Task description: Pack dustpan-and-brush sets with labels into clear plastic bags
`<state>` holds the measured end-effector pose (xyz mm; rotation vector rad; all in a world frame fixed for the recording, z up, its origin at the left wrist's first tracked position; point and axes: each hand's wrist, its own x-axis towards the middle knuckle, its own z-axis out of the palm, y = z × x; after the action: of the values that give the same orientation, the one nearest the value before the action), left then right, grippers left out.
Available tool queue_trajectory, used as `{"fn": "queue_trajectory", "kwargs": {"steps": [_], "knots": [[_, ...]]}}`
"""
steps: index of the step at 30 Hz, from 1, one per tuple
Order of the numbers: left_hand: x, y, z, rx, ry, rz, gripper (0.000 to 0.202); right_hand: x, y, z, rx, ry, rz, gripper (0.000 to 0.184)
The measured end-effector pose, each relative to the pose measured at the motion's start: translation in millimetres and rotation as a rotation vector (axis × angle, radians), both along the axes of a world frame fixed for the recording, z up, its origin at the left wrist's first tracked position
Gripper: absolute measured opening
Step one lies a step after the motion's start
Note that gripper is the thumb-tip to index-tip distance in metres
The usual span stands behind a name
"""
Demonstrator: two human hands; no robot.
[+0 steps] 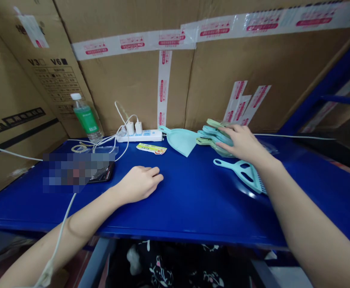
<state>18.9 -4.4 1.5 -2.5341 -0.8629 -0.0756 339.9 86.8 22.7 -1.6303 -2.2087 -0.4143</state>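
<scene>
My right hand [241, 140] lies over a pile of wrapped mini dustpan and brush sets [206, 141], pale green and light blue in clear film. Its thumb and fingers close around part of the pile; the palm side is hidden. Below that wrist sits a light blue hand brush [243, 172] with its handle pointing left, its bristle end partly behind my forearm. Left of the pile is a loose light blue dustpan [181, 140], handle toward the power strip. My left hand [141, 183] rests on the blue table with curled fingers, and nothing shows in it.
A white power strip [147, 136] with plugged chargers and tangled cables stands by the cardboard wall [127, 88]. In front of it lies a yellow-green printed card [151, 149]. At the left are a green-labelled bottle [86, 118] and a dark, partly blurred-out object [104, 174]. A blue frame [321, 84] rises at right.
</scene>
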Motion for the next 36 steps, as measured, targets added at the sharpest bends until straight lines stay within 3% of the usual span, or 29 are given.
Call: {"fn": "queue_trajectory", "kwargs": {"steps": [6,9,16,21,25,30,36], "knots": [[0.1,2.1,1.0,-0.037,0.022,0.117,0.014,-3.3,-4.6,4.4,0.134,0.010,0.021,0.034],[0.9,1.9,1.4,-0.067,0.038,0.154,0.015,-8.5,-9.9,12.5,0.092,0.013,0.074,0.021],[1.7,2.0,0.5,-0.086,0.047,0.171,0.016,-8.0,-11.2,11.8,-0.366,0.063,0.311,0.015],[2.1,2.2,0.1,-0.078,0.038,0.163,0.015,-5.1,-14.5,6.8,-0.717,0.099,0.158,0.003],[2.2,1.3,1.0,-0.079,0.034,0.164,0.015,-10.5,-16.3,5.1,-0.713,0.106,0.097,0.011],[2.4,0.9,1.4,-0.089,0.039,0.175,0.016,-18.7,-18.3,5.5,-0.654,0.031,0.168,0.023],[2.1,1.2,0.2,-0.096,0.041,0.185,0.014,-38.1,-24.4,7.0,-0.637,0.000,0.282,0.019]]}}
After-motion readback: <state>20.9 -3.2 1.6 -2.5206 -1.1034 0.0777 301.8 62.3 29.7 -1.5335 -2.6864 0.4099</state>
